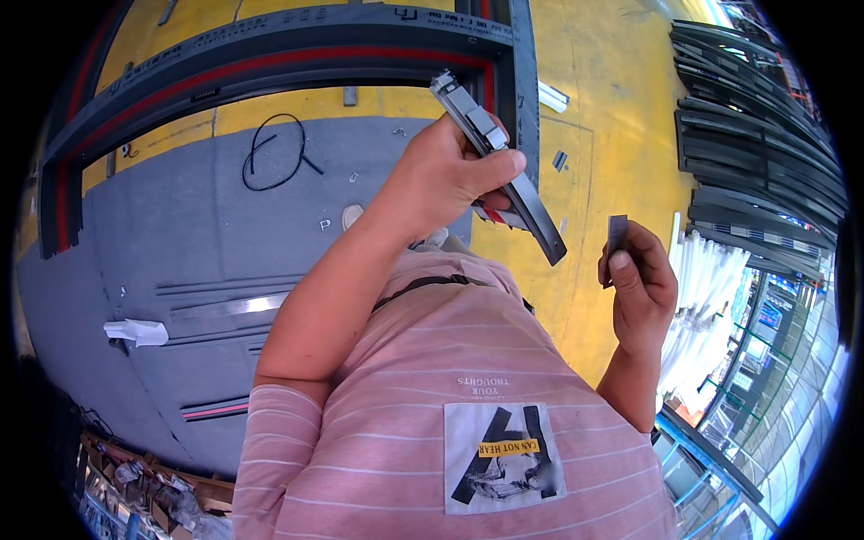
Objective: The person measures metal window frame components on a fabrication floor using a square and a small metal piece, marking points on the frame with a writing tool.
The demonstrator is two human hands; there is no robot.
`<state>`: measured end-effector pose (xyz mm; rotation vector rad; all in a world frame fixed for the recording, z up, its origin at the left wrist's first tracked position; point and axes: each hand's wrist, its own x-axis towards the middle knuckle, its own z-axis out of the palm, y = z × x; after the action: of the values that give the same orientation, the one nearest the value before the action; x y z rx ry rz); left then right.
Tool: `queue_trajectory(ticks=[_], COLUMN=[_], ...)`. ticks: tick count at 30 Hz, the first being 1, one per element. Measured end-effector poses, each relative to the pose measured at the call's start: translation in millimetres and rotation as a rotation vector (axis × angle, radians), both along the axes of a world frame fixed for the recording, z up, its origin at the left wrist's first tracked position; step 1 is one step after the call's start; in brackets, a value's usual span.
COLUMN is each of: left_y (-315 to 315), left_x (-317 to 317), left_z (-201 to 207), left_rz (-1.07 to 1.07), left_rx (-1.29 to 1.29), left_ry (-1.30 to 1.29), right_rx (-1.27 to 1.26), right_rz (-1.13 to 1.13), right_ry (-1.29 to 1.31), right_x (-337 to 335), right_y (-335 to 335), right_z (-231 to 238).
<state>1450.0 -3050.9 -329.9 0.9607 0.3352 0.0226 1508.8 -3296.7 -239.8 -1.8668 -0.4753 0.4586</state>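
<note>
My left hand (445, 175) is closed round a long, narrow metal fitting (533, 214), grey and silver with a small raised block near its middle. It slants from the corner of a dark frame down to the right, and my thumb presses along its side. Below those fingers shows a red and white piece (497, 216), partly hidden; whether it is gripped too I cannot tell. To the right, my right hand (643, 288) pinches a small, flat grey strip (616, 238) upright between thumb and fingers, apart from the fitting.
A large dark frame with a red stripe (270, 74) spans the far side. Looped black cord (245, 162) and grey bars (225, 307) lie on the grey floor covering. Dark profiles (756, 153) are stacked at right, above white wrapped lengths (706, 288). A small dark piece (560, 161) lies on the yellow floor.
</note>
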Motion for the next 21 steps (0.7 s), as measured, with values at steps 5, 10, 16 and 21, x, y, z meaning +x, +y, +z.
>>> queue_trajectory(ticks=[5,10,16,21], left_y=[0,-3,-2,-2], left_x=[-1,-1,-2,-1], left_z=[-3,-1,0,2], left_rz=[0.015,0.035,0.03,0.023], left_rx=[-0.008,-0.025,0.017,0.029], left_ry=[-0.025,-0.035,0.005,-0.002], right_rx=[-0.32,-0.439,-0.411,-0.274], right_rz=[0.112,0.228,0.114,0.099], right_ry=[-0.669,-0.793,-0.62,-0.366], right_x=[-16,-20,-22,-26], right_y=[24,37,32,26], right_z=[19,21,5,-14])
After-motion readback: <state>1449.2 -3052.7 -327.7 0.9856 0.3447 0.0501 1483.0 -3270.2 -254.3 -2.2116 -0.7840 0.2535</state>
